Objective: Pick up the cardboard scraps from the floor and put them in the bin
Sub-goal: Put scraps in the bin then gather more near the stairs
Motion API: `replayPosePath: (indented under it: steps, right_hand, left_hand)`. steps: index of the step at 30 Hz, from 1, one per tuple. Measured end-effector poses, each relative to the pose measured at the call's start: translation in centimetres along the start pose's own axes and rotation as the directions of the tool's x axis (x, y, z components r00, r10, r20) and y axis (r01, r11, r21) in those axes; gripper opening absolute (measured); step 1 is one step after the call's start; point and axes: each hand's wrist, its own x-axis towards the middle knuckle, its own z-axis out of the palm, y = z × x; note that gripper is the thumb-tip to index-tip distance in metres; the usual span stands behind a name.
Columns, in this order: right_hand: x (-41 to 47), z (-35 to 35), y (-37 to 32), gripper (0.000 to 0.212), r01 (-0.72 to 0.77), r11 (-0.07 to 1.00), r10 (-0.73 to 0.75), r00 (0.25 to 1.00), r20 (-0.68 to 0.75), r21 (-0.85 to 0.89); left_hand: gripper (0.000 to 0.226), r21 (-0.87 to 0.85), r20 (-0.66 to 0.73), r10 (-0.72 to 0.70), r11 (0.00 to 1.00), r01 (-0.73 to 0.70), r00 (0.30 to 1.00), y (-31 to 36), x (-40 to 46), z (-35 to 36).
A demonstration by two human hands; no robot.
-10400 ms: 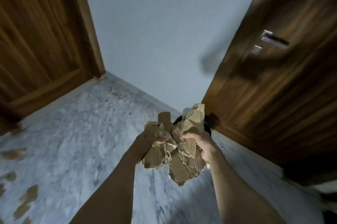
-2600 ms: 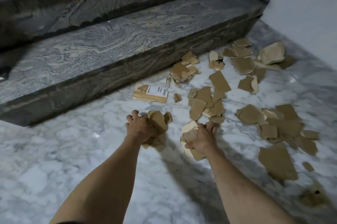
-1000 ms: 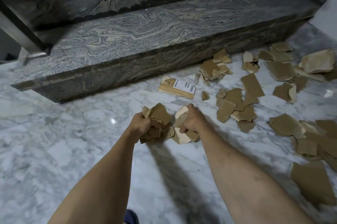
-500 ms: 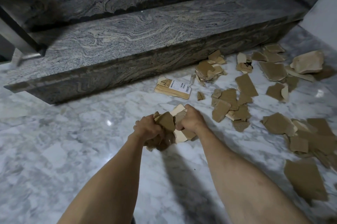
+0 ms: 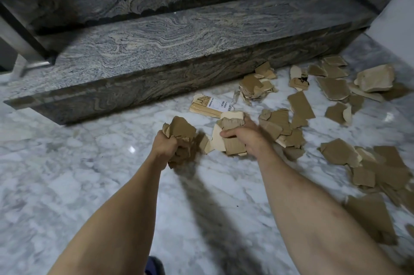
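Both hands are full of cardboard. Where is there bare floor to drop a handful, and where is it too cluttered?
Bare marble floor lies left of the left hand, up to the stone step, and between the forearms. The step top is bare too. Right of the right hand is crowded with loose scraps, plus a labelled piece just ahead.

Step (image 5: pixel 179 35) set behind floor (image 5: pixel 67 174); labelled piece (image 5: pixel 210 105) laid just before it; cardboard scraps (image 5: pixel 336 88) scattered right; two handfuls held mid-frame, left hand (image 5: pixel 167 145), right hand (image 5: pixel 243 134).

Home stairwell: granite step (image 5: pixel 179 35), marble floor (image 5: pixel 67 174).
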Motion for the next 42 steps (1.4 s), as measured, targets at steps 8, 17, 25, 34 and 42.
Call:
replayPosePath:
  steps: [8, 17, 25, 34, 42]
  right_hand:
    - [-0.5, 5.8, 1.5, 0.114, 0.281, 0.614, -0.055, 0.947, 0.315, -0.737]
    - [-0.4, 8.0, 0.3, 0.091, 0.266, 0.391, -0.118, 0.964, 0.238, -0.881]
    - [-1.3, 4.0, -2.6, 0.082, 0.123, 0.955, -0.110, 0.992, 0.062, -0.269]
    - [0.4, -2.3, -3.7, 0.067, -0.041, 0.999, 0.046, 0.983, -0.177, 0.030]
    - [2.3, -3.4, -1.9, 0.094, -0.025, 0.983, -0.003, 0.989, -0.150, -0.182]
  left_hand:
    - [0.032, 0.068, -0.054, -0.093, 0.993, 0.097, 0.994, -1.5, 1.3, -0.8]
    - [0.015, 0.014, -0.046, -0.141, 0.990, 0.142, 0.989, -2.2, 0.5, -1.9]
    - [0.045, -0.174, -0.041, -0.149, 0.975, 0.140, 0.988, -1.0, 0.1, -1.2]
    - [0.048, -0.057, 0.083, -0.109, 0.992, 0.114, 0.991, 0.9, 0.2, 2.5]
    - [0.036, 0.703, 0.236, 0.024, 0.685, -0.188, 0.971, 2.7, 0.6, 10.6]
